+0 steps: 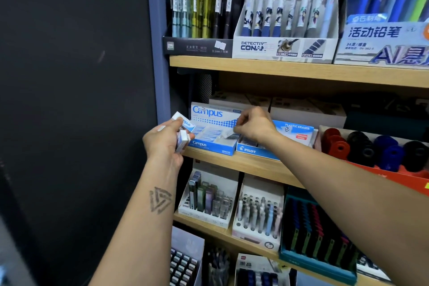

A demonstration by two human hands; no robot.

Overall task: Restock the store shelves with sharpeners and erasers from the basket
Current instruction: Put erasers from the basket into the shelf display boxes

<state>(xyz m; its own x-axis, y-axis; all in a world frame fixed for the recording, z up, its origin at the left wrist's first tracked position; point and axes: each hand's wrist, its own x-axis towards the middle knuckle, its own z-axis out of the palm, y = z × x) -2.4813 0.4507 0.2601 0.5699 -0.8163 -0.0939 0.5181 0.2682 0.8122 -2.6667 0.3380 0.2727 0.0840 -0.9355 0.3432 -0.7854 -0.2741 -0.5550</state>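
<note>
Left hand (166, 139) fingers grip several erasers (183, 133); right hand (254, 124) fingers pinch one eraser (228, 133).

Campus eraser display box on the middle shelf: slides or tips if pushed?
Campus box looks like thin card, so probably light and apt to slide on the smooth wooden shelf. It is low and wide, so tipping seems unlikely. The upright lid flap might flex.

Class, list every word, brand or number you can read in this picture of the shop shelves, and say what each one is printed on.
"Campus": blue eraser box, front and lid.
"Campus": eraser gripped in the left hand.
"PILOT" and "PLASTIC ERASER": next box, by the right hand.
"DETECTIVE CONAN": white pen box.
"活动铅笔", "36支", "AI": blue pencil box.
"0.5mm": black pen box; its other print is too small.
</note>
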